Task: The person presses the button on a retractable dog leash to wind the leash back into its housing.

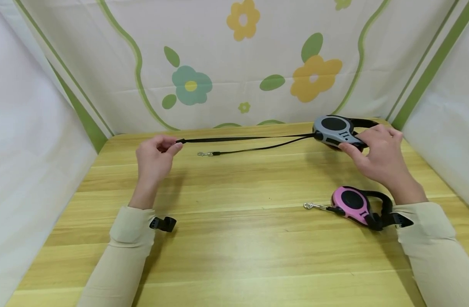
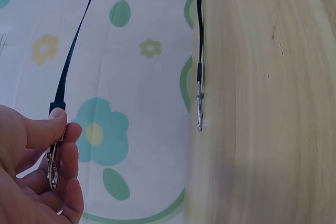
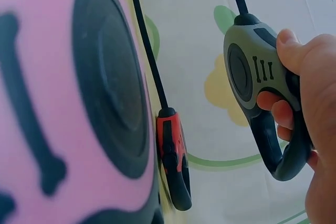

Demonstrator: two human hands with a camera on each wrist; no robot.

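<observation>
My left hand (image 1: 172, 147) pinches the clip end (image 2: 52, 163) of a black leash strap (image 1: 249, 138), held just above the wooden table (image 1: 234, 238). The strap runs taut to a grey retractable leash housing (image 1: 334, 130). My right hand (image 1: 362, 140) grips that housing (image 3: 252, 77) by its handle, thumb on top. A second strap lies beside the first and ends in a metal clip (image 1: 205, 153) (image 2: 199, 106) on the table. It leads to a red and black leash (image 3: 173, 156), hidden behind the grey one in the head view.
A pink retractable leash (image 1: 351, 204) lies near my right wrist with its clip (image 1: 309, 206) pointing left; it fills the left of the right wrist view (image 3: 68, 98). A flowered cloth (image 1: 234, 64) backs the table, and white panels close both sides.
</observation>
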